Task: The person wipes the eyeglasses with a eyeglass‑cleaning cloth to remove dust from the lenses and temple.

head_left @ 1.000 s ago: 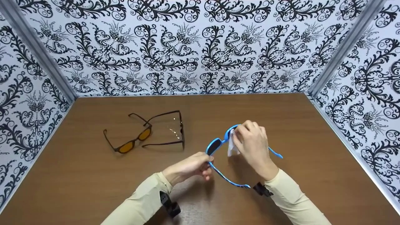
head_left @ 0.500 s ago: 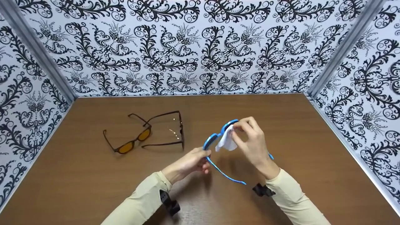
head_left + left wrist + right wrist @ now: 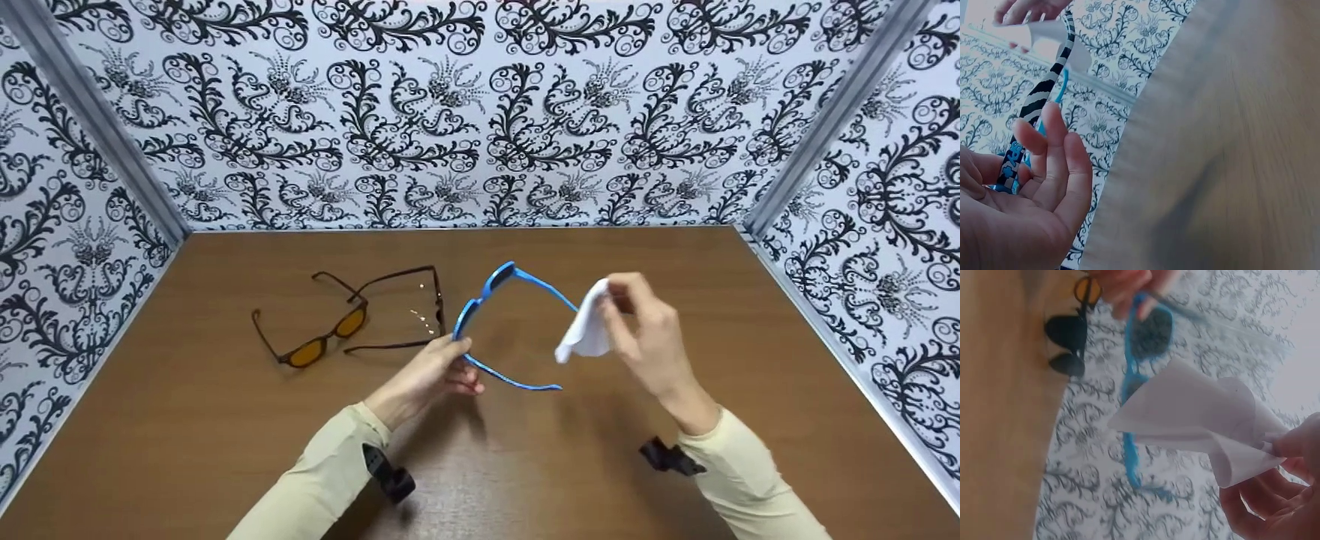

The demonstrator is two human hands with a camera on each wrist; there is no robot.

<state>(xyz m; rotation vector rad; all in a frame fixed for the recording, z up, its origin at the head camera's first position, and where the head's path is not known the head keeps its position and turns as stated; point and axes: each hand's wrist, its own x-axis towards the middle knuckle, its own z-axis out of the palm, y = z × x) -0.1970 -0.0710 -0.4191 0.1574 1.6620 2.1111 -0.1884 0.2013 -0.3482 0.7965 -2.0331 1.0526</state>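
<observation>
My left hand (image 3: 431, 373) pinches blue-framed sunglasses (image 3: 491, 368) by the corner where one temple meets the front. Both temples are unfolded, and the dark lenses face right in the head view. Zebra stripes run along the inside of the near temple (image 3: 1042, 84) in the left wrist view. My right hand (image 3: 651, 337) pinches a thin white cloth (image 3: 587, 330) by its upper edge, and the rest hangs down. In the head view the cloth is to the right of the lenses, apart from them, and overlaps the far temple's tip. The right wrist view shows the cloth (image 3: 1185, 402) with folds near the thumb.
Amber-lensed glasses (image 3: 307, 352) lie unfolded on the wooden table (image 3: 525, 480) at the left. Black-framed sunglasses (image 3: 390, 345) lie beside them, just behind my left hand. Patterned walls (image 3: 480, 112) stand around the table at the back and sides.
The cloth has come off the lens and moved right with my right hand. My left hand has shifted left with the blue sunglasses, turning them so the far temple now shows.
</observation>
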